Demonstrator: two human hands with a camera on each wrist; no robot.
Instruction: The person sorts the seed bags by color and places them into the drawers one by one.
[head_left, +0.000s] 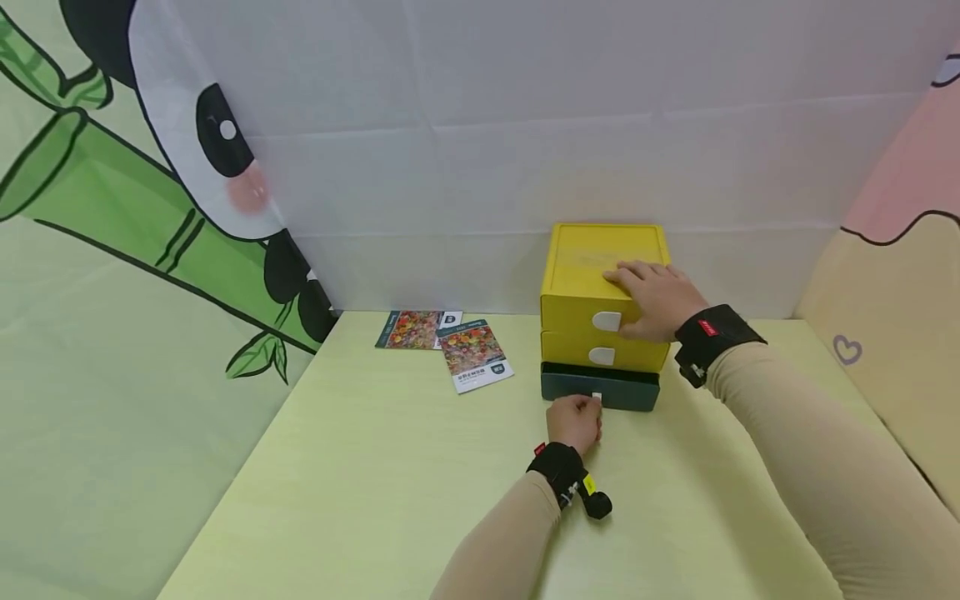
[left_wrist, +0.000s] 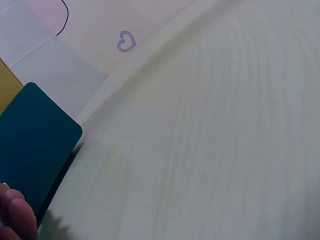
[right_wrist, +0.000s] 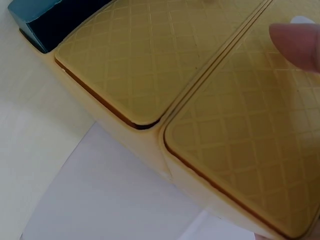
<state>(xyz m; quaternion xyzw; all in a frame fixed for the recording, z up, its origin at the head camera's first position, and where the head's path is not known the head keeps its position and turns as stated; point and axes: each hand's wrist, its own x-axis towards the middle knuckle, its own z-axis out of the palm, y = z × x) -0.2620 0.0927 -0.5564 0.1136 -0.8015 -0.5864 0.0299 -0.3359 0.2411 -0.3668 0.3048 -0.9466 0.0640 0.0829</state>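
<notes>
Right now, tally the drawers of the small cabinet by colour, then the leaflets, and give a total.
Yellow drawers: 2
Dark teal drawers: 1, pulled out slightly, left hand at its handle
Leaflets: 2
Total: 5

open tabletop [head_left: 360, 467] left, booklets [head_left: 453, 346] behind

The yellow drawer box [head_left: 604, 283] looks like matt plastic with a quilted front; the tabletop [head_left: 390, 467] shows smooth, pale wood grain.
</notes>
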